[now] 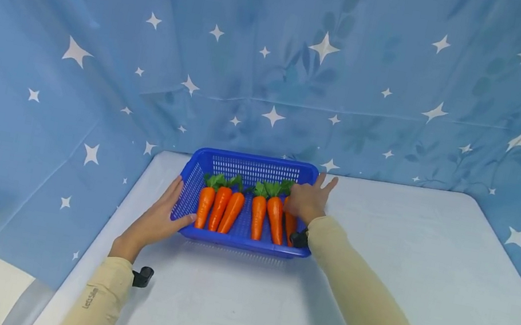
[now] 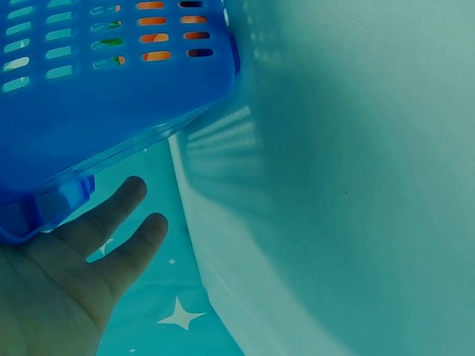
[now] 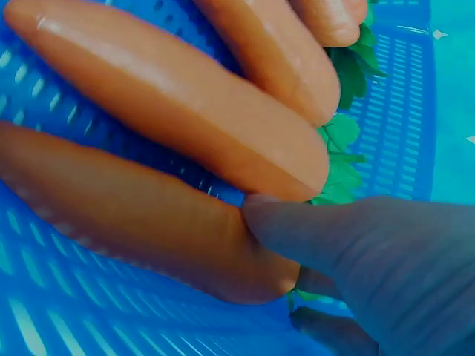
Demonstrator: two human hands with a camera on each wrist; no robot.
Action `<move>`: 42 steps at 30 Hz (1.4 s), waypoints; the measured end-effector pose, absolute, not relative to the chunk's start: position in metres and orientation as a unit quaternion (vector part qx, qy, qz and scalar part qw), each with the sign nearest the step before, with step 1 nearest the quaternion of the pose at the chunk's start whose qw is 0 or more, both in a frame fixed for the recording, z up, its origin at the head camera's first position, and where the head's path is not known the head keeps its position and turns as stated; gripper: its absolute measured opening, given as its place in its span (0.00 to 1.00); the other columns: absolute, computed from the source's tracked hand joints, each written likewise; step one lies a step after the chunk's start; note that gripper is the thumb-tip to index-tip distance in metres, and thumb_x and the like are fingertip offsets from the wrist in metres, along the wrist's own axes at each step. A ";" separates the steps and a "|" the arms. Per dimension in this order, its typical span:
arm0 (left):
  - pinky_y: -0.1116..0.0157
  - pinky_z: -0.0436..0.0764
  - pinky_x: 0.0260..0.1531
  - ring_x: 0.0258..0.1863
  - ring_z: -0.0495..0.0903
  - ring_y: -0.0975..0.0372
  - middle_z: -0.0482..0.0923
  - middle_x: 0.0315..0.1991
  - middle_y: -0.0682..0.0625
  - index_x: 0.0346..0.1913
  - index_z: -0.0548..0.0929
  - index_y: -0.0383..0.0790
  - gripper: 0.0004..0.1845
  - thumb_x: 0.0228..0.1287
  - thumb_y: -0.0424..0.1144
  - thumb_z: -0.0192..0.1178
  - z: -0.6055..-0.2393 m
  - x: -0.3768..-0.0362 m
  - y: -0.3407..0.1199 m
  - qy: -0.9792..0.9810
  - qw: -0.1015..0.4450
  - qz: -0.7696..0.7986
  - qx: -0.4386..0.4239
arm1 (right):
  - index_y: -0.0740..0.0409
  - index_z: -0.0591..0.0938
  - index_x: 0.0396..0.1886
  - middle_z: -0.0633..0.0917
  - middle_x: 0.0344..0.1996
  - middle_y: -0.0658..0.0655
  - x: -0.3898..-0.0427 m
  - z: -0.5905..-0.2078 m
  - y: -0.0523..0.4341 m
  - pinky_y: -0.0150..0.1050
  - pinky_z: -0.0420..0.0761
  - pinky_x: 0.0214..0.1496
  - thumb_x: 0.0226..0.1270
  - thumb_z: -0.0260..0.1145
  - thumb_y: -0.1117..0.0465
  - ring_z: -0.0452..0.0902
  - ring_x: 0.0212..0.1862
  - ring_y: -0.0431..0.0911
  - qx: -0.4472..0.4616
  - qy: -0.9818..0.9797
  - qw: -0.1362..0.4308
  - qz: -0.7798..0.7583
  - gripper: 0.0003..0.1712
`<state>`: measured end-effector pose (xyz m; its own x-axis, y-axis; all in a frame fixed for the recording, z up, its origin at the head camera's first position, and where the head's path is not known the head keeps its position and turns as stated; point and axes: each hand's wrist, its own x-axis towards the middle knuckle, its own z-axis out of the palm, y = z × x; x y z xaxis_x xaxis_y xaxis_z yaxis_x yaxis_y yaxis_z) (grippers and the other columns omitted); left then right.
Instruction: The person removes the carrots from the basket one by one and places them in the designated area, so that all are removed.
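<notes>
A blue plastic basket (image 1: 246, 243) with slotted walls holds several orange carrots with green leafy tops, laid side by side. At its left front corner, my left hand (image 1: 155, 225) grips the rim, thumb over the front edge and fingers along the left side. The left wrist view shows two fingers extending below the rim. At the right end of the row, my right hand (image 1: 308, 201) pinches the rightmost carrot (image 3: 141, 215) near its leafy end, while other fingers point up over the back right rim. The neighbouring carrot (image 3: 178, 96) lies alongside it.
The basket stands on a white table (image 1: 401, 257) near its back edge. Behind and to the left hangs a blue curtain (image 1: 276, 72) with white stars. A small black wrist camera (image 1: 143, 276) is strapped to the left wrist.
</notes>
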<state>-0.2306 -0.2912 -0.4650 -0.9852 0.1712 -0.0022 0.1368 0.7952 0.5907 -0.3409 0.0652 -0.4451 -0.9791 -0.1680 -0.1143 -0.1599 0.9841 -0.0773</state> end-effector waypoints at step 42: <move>0.31 0.52 0.75 0.85 0.42 0.39 0.32 0.89 0.43 0.88 0.40 0.39 0.54 0.75 0.58 0.60 -0.464 -0.230 -0.289 0.946 0.026 0.315 0.078 | 0.59 0.74 0.17 0.66 0.16 0.51 -0.337 -0.449 0.055 0.37 0.66 0.24 0.62 0.67 0.74 0.66 0.21 0.47 -0.176 0.949 -0.003 -0.261 0.17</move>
<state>-0.2299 -0.2890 -0.4639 -0.9863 0.1650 -0.0005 0.1317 0.7894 0.5996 -0.3374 0.0547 -0.4493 -0.9381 -0.3321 0.0982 -0.3356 0.8015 -0.4950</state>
